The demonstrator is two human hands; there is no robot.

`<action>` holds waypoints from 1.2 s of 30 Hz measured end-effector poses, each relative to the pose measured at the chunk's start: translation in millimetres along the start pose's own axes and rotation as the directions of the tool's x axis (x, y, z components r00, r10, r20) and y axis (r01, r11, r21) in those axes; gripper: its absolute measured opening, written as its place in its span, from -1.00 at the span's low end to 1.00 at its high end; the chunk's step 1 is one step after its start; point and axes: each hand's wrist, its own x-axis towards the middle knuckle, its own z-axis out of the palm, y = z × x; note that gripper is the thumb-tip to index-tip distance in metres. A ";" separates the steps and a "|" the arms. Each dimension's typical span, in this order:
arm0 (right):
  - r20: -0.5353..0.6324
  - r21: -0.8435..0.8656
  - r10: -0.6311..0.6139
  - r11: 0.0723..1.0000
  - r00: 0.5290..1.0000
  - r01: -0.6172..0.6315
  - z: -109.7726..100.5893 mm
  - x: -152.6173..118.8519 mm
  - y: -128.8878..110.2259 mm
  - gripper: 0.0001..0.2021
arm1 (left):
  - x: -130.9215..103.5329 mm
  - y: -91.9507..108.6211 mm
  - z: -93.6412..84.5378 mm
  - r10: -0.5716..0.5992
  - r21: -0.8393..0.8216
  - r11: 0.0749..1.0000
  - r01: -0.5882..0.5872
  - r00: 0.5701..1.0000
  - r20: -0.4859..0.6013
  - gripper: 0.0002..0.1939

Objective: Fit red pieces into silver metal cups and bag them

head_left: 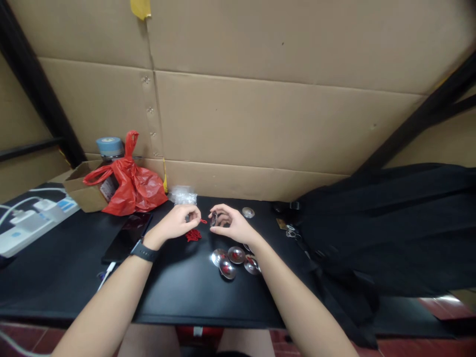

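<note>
Between the thumb and fingers of my left hand (183,220) is a short red cord (203,221), its looped end pointing to the right. My right hand (231,223) grips a small round metal disc (213,218) by its edge, turned on its side and facing the cord. A small gap separates cord and disc. Below my left hand lies a pile of red cords (193,235). Several shiny, dished metal discs (236,255) with red on them lie near my right forearm, which partly covers some. Another disc (248,212) rests beyond my right hand.
A clear plastic bag (183,195) lies by the cardboard wall (241,124). At left are a red plastic bag (136,186), a cardboard box (86,186), a dark phone or tablet (126,237) and a white power strip (33,225). Black cloth (390,233) covers the right side.
</note>
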 end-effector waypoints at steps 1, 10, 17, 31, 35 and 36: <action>-0.014 -0.054 0.003 0.999 1.000 -0.004 -3.8 0.0 2.1 -0.48 | -0.5 -1.7 -1.4 0.001 -0.002 1.000 -0.001 1.000 0.031 -0.89; -0.446 -0.607 -0.026 0.743 0.894 -0.281 -65.9 -2.9 51.3 -0.64 | -4.6 -23.7 -10.8 0.071 0.020 0.997 -0.077 0.979 0.193 -0.87; -0.584 -0.617 0.069 0.610 0.809 -0.498 -90.8 -13.3 87.3 -0.56 | -5.2 -36.6 -6.1 0.083 -0.006 0.996 -0.084 0.973 0.214 -0.89; -0.533 -0.628 0.157 0.584 0.831 -0.514 -101.2 -13.8 98.8 -0.69 | -6.8 -44.4 -10.6 -0.019 0.048 0.999 0.008 0.968 0.250 -0.86; -0.537 -0.663 0.165 0.524 0.827 -0.535 -101.3 -16.0 88.1 -0.70 | -6.7 -44.7 -10.7 -0.031 0.087 0.996 0.013 0.978 0.208 -0.82; -0.538 -0.674 0.162 0.508 0.828 -0.537 -101.2 -16.3 84.0 -0.70 | -6.7 -44.2 -10.6 -0.034 0.099 0.995 0.014 0.980 0.196 -0.80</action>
